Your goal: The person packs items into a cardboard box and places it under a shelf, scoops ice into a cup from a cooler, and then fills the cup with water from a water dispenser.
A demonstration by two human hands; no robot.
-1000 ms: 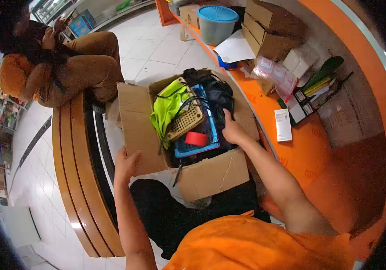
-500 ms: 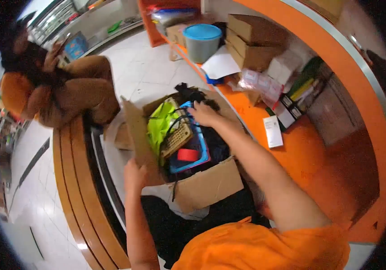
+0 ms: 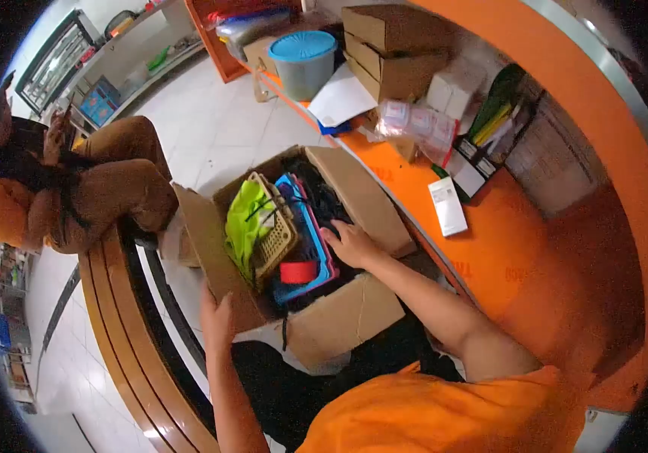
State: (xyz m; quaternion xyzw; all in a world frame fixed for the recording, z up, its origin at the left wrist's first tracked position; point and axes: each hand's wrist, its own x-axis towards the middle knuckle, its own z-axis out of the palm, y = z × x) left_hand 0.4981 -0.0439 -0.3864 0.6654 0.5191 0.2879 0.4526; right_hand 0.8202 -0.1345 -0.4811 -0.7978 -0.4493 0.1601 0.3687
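Observation:
An open cardboard box (image 3: pixel 316 343) stands in front of me with its flaps spread. My left hand (image 3: pixel 218 317) is closed on the edge of its left flap. Inside lie a bright yellow-green plastic bag or cloth (image 3: pixel 242 219), a beige plastic basket (image 3: pixel 277 240), a blue-rimmed tray or basket (image 3: pixel 310 226) with a pink rim beside it, and a red roll (image 3: pixel 298 272). Dark, crumpled material (image 3: pixel 324 189) fills the right side of the box. On that material rests my right hand (image 3: pixel 350 245), fingers spread beside the blue and pink rims.
A wooden bench (image 3: pixel 124 325) runs along the left, with a seated person (image 3: pixel 105 189) at its far end. To the right, an orange shelf (image 3: pixel 482 249) holds a blue-lidded tub (image 3: pixel 303 68), cardboard boxes (image 3: pixel 396 64), plastic packets (image 3: pixel 418 124) and a white carton (image 3: pixel 447 205).
My right hand has moved from the far end of the blue tray toward me. Black material that bulged over the far edge now sits lower inside, and the right flap shows. The left hand stays on its flap.

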